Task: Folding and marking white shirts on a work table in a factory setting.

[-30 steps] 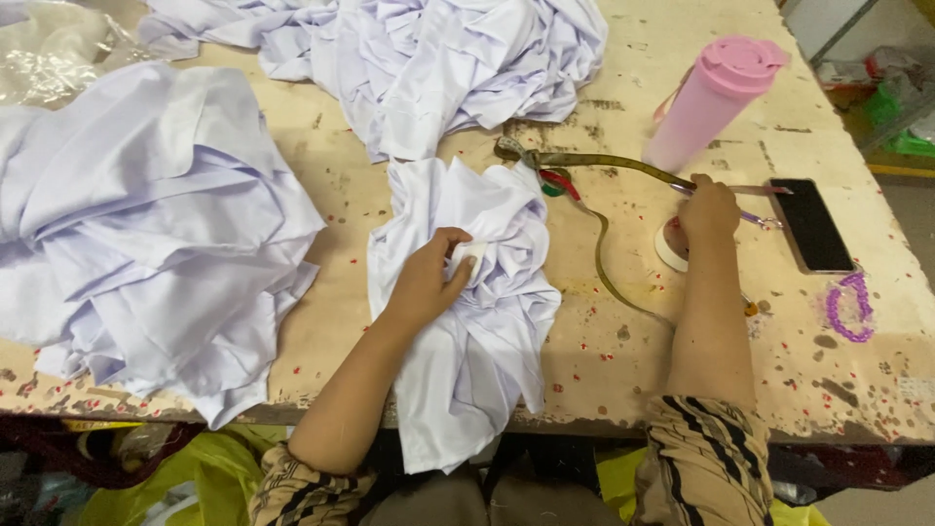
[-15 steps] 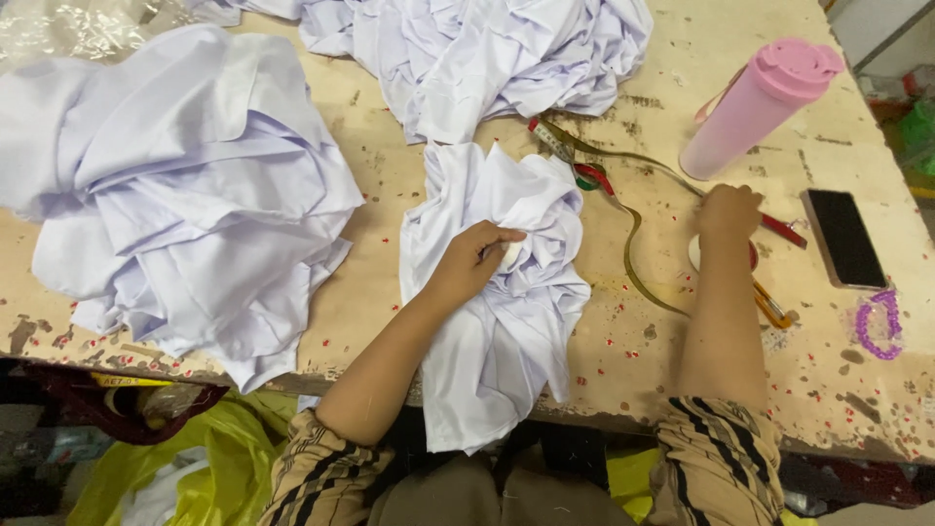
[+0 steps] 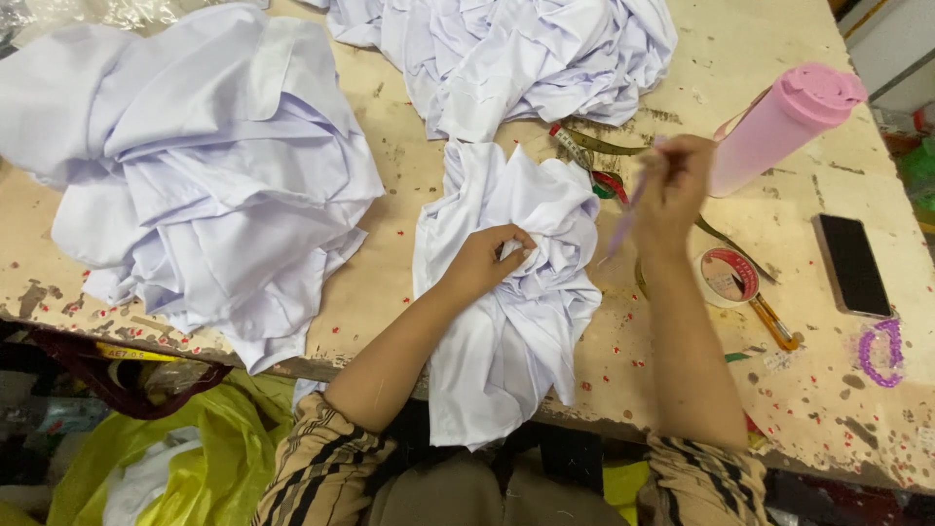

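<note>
Since the earlier frame your right hand (image 3: 672, 185) had come up off the tabletop beside the roll of tape (image 3: 729, 276), and it now hung raised above the table, blurred, with a thin pale-purple pen-like stick (image 3: 623, 219) in it. Your fingers were pinched together around the upper end of that stick; its long axis ran down and toward your left, its lower tip pointing at the right edge of the bunched white garment (image 3: 506, 292).

Your left hand (image 3: 487, 263) had stayed where it was, on the middle of that garment, fingers curled shut on a gathered fold of the cloth. The garment lay lengthwise away from you, its near end hanging over the table edge (image 3: 321, 365) toward your lap, its far end near the larger heap of white cloth (image 3: 526, 58) at the back.

So the fold you gripped lay to the left of the stick's tip and slightly nearer you, with a short gap between them; the left hand was on the cloth already, the right one near but apart from it.

A second pile of white cloth (image 3: 195, 166) lay well off to your left. The pink tumbler (image 3: 779, 127) stood just beyond your right hand, and a dark phone (image 3: 853, 263) and a purple beaded loop (image 3: 881, 353) lay further right.
</note>
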